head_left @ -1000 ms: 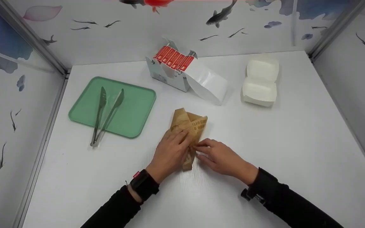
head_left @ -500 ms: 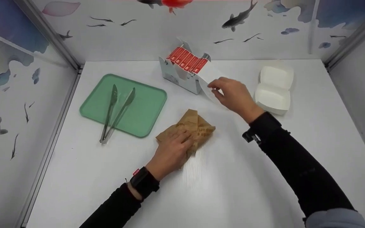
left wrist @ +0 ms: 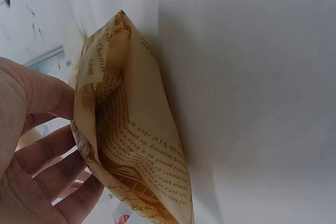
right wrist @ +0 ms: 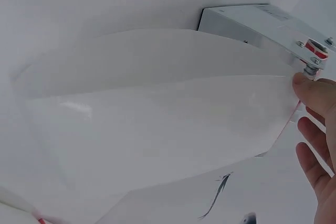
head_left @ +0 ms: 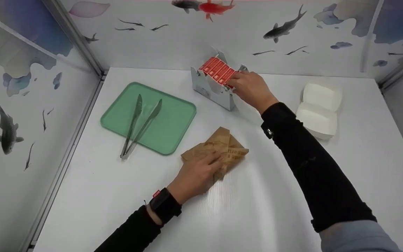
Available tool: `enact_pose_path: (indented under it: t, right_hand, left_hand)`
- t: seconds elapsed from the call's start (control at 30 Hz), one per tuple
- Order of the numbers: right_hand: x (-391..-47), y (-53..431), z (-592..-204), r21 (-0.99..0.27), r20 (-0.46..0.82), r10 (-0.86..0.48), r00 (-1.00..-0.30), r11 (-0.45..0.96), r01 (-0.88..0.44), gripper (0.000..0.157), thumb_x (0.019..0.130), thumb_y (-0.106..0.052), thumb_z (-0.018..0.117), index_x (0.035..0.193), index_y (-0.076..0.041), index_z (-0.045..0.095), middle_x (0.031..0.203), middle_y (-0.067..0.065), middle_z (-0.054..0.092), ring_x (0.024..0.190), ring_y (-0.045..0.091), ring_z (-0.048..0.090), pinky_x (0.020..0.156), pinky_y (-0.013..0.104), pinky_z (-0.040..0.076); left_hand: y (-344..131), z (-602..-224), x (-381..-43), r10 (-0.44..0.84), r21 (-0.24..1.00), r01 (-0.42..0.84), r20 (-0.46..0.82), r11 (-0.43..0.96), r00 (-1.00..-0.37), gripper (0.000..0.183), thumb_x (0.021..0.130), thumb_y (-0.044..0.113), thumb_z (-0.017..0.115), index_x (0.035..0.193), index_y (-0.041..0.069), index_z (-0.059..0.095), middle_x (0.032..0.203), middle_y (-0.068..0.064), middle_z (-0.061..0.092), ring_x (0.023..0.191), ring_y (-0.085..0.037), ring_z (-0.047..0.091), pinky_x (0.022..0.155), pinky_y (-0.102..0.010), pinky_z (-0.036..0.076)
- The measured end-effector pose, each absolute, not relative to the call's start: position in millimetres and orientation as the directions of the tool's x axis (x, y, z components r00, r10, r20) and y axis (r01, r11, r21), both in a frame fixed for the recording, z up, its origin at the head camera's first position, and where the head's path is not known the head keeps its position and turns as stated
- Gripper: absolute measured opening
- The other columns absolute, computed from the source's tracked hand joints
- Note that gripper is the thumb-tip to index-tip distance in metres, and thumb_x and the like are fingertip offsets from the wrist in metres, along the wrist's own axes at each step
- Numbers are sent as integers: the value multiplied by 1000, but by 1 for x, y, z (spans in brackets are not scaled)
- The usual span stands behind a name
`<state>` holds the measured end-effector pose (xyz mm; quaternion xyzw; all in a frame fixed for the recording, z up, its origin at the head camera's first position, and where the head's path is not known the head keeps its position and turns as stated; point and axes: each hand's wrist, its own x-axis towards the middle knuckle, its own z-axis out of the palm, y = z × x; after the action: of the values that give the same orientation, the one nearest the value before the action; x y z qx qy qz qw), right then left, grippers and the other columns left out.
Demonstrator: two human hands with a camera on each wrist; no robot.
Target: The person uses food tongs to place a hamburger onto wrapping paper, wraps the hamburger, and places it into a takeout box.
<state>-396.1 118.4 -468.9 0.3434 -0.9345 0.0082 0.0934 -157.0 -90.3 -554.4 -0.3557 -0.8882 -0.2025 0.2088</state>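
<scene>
A folded brown printed paper wrapper (head_left: 222, 150) lies at mid-table. My left hand (head_left: 198, 175) rests over it and holds its folds. In the left wrist view, the thumb and fingers (left wrist: 60, 169) meet the wrapper's edge (left wrist: 152, 140), whose near side gapes. What is inside cannot be seen. My right hand (head_left: 252, 89) is at the front end of a roll of red stickers (head_left: 217, 70) in a grey metal dispenser (head_left: 206, 91). In the right wrist view, its thumb touches the edge of the white backing strip (right wrist: 173, 124). Whether the fingers pinch a sticker is hidden.
At the left lies a green tray (head_left: 173, 122) with metal tongs (head_left: 142, 122) across it, their hinge end past its front edge. An opened white clamshell box (head_left: 318, 115) stands at the right. Printed walls (head_left: 152, 45) border the white table (head_left: 117, 196).
My right hand has left the wrapper and reached up to the sticker dispenser. The wrapper's flaps have spread wider under my left hand. The head view has shifted left.
</scene>
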Motion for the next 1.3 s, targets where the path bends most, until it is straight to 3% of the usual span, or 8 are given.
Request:
enact_pose_path:
  t: [0.2,0.4,0.6,0.73,0.9,1.0,1.17,1.3]
  right_hand:
    - [-400,116,-472,4,170,-621,-765,777,-629,40,97,-7,79,136,-12,74,126,14,79,110,37,76,99,51,62]
    - [-403,118,-467,-191,83,-557,-826,805,-562,27,99,-9,77,126,-7,79,120,15,80,109,36,76,98,51,61]
    - [-405,120,-464,-390,41,-470,-882,805,-448,24,101,-8,74,124,-5,80,120,15,80,115,31,74,101,47,59]
    - [-405,122,-463,-432,66,-417,-907,807,-402,21,104,-8,71,121,-1,80,116,18,80,111,32,73,98,46,59]
    - [-407,129,-461,-552,144,-271,-952,776,-305,22,106,-11,66,118,4,78,113,21,78,107,31,71,97,44,58]
    - [-409,136,-458,-608,175,-156,-972,759,-231,24,107,-15,65,117,3,77,112,21,78,102,28,69,93,39,57]
    - [-411,152,-454,-665,198,-23,-980,732,-151,27,108,-21,64,116,2,76,107,19,76,90,17,65,80,23,49]
    - [-414,170,-448,-734,201,79,-976,672,-96,27,107,-25,64,115,-2,75,93,2,73,79,2,64,73,17,47]
  left_hand:
    - [-89,-554,-155,554,217,712,494,668,-670,10,100,20,77,106,12,80,123,-9,78,120,-29,75,103,-41,61]
    - [-89,-554,-154,561,217,711,481,668,-674,14,100,21,77,111,12,80,123,-9,77,118,-27,75,100,-40,62]
    - [-88,-553,-154,562,209,709,477,674,-676,12,101,22,76,107,12,80,124,-9,78,119,-27,75,101,-39,62]
    - [-88,-553,-154,574,203,711,463,673,-675,11,101,21,76,107,12,79,125,-9,78,122,-28,75,103,-39,61]
    - [-89,-551,-155,593,186,697,404,692,-696,15,104,21,72,116,13,76,129,-7,76,119,-25,75,94,-37,64]
    - [-90,-550,-155,597,181,692,385,699,-703,16,105,22,71,117,12,76,129,-6,75,118,-23,75,90,-36,64]
    - [-91,-551,-155,592,170,693,402,701,-698,16,103,23,74,114,12,77,127,-7,76,119,-24,75,94,-36,63]
    - [-92,-551,-156,593,164,694,406,701,-695,17,102,24,76,114,13,77,129,-7,76,120,-25,75,98,-37,62]
